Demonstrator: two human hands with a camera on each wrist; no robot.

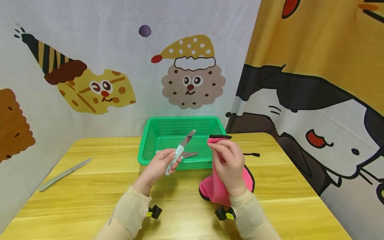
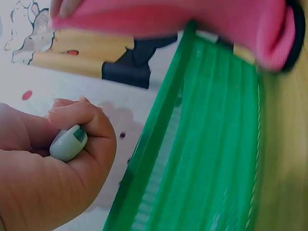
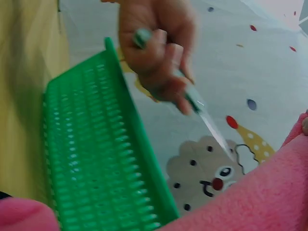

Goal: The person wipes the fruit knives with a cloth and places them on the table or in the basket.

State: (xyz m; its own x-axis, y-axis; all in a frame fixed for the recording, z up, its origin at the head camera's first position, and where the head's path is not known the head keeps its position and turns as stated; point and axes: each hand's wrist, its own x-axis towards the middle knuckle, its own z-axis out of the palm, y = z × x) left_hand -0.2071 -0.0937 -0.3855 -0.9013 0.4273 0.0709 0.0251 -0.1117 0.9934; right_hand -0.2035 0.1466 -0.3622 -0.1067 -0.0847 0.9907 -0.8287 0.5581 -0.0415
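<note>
My left hand (image 1: 162,163) grips a folding knife (image 1: 179,152) by its pale green handle, the blade out and slanting up to the right over the basket. In the left wrist view the handle's end (image 2: 69,143) pokes out of the curled fingers. My right hand (image 1: 229,163) pinches the top of a pink cloth (image 1: 217,186) with black edging, which hangs down to the table. Behind the hands stands a green plastic basket (image 1: 144,146). Another knife (image 1: 189,155) lies at the basket, partly hidden by the left hand.
On the left of the wooden table (image 1: 99,206) lies an opened knife (image 1: 66,174) with a grey-green handle. A black cord end (image 1: 252,154) sticks out right of the cloth. A cartoon-printed curtain (image 1: 120,40) hangs behind the table.
</note>
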